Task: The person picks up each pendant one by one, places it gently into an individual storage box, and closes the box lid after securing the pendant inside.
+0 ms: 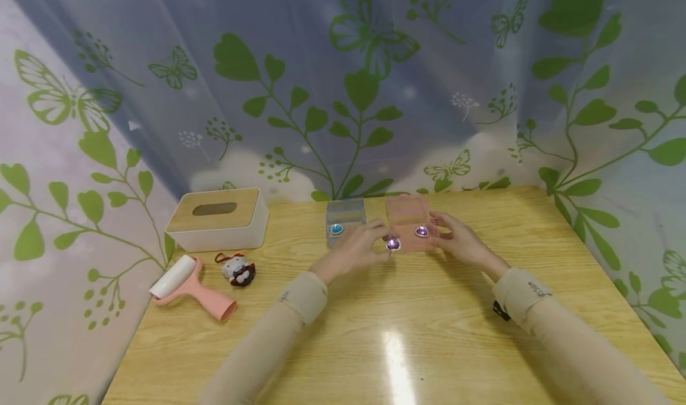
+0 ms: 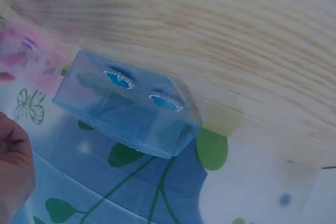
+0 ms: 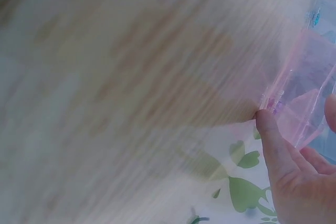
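Observation:
My left hand pinches a purple heart-like gem with a silvery rim at its fingertips, in front of the pink clear box. Another purple gem sits in the right part of that box. With thumb and fingers, my right hand grips the pink box's right side; in the right wrist view the thumb presses its near edge. Left of it stands a blue clear box, partly behind my left hand. Two blue gems with beaded rims show in it in the left wrist view.
A white tissue box with a wooden lid stands at the back left. Before it lie a pink-handled lint roller and a small plush charm. A patterned curtain borders the wooden table behind the boxes.

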Motion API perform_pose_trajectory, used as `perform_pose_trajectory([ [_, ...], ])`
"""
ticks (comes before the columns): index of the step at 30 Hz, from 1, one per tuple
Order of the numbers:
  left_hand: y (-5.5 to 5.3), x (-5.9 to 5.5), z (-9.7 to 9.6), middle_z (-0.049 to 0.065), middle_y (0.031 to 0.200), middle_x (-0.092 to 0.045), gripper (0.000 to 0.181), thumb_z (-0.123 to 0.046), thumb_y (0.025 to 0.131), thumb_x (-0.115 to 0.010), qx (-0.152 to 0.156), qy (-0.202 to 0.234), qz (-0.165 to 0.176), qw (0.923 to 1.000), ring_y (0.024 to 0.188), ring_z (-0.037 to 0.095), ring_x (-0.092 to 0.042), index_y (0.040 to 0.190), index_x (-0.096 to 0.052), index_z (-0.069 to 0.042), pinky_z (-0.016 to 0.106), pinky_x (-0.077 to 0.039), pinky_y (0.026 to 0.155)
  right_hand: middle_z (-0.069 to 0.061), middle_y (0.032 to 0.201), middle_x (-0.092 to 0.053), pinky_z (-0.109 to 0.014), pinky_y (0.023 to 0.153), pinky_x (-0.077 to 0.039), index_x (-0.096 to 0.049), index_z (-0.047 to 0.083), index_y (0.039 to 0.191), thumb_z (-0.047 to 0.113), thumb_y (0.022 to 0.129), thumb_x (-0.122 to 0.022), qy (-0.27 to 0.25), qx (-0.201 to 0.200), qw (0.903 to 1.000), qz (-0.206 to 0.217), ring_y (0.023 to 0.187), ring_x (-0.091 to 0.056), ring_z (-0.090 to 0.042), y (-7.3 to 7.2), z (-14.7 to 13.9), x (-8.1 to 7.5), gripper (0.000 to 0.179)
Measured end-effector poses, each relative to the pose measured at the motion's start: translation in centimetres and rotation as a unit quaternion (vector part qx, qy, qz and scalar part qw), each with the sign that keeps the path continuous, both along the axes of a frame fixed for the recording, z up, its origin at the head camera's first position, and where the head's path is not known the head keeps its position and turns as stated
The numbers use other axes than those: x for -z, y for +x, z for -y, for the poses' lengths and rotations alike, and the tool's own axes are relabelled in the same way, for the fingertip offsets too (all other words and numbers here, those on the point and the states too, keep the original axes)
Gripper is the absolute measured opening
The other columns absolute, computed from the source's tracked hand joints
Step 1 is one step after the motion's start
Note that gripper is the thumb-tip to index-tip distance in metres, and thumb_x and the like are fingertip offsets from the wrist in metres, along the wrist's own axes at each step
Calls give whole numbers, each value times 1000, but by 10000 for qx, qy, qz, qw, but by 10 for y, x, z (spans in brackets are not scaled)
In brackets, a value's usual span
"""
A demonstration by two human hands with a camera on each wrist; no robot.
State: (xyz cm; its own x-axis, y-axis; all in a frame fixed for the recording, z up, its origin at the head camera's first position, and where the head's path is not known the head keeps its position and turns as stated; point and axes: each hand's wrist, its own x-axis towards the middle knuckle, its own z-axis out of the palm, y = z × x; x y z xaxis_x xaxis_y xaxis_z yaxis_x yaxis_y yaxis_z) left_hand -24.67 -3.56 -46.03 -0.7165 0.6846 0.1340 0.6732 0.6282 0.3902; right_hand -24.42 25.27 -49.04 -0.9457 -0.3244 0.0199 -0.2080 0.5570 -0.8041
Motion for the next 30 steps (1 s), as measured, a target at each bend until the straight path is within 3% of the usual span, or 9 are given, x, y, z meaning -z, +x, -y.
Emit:
perform_pose_trajectory([
  [6, -14, -5, -10, 5, 127, -67, 44, -29, 99, -72, -466, 259, 199, 9984, 109, 29, -71, 140, -66, -14, 36, -60, 91, -40, 159, -37, -62, 107, -54, -30, -8, 160, 4, 105, -62, -31, 3, 10000, -3, 131, -55, -62, -1, 0, 1, 64],
  [12, -24, -7, -17, 3, 127, -69, 44, -30, 98, -72, -828, 394, 327, 9953, 102, 26, -71, 140, -67, -16, 31, -59, 80, -40, 159, -37, -61, 107, -55, -31, -8, 159, 3, 104, -62, -67, -16, 10000, -16, 133, -54, -61, -2, 0, 2, 64],
  [16, -31, -6, -22, 1, 120, -67, 41, -29, 98, -73, -954, 406, 225, 9944, 98, 21, -67, 136, -69, -16, 27, -55, 76, -40, 159, -38, -61, 107, -55, -31, -8, 159, 3, 104, -62, -58, -8, 10000, -21, 133, -54, -61, -3, 0, 3, 64],
  [21, -39, -6, -30, 1, 127, -69, 43, -30, 98, -74, -996, 343, 282, 9940, 94, 15, -66, 139, -68, -18, 26, -57, 75, -39, 159, -38, -61, 107, -54, -32, -7, 159, 4, 104, -62, -22, 21, 10000, -38, 134, -54, -60, -3, 0, 2, 64],
  [26, -44, -5, -38, 6, 150, -63, 48, -34, 97, -76, -948, 98, 271, 9951, 115, 21, -69, 141, -66, -16, 35, -60, 94, -39, 159, -38, -61, 108, -54, -32, -7, 159, 3, 104, -62, -56, 30, 10000, -32, 137, -52, -60, -3, -1, 3, 63],
  [30, -47, -1, -42, 7, 152, -61, 48, -33, 97, -76, -864, 53, 244, 9960, 117, 21, -68, 140, -66, -14, 37, -59, 99, -39, 159, -39, -61, 108, -54, -33, -7, 159, 2, 104, -63, -79, 44, 10000, -41, 137, -51, -59, -3, -1, 4, 63],
])
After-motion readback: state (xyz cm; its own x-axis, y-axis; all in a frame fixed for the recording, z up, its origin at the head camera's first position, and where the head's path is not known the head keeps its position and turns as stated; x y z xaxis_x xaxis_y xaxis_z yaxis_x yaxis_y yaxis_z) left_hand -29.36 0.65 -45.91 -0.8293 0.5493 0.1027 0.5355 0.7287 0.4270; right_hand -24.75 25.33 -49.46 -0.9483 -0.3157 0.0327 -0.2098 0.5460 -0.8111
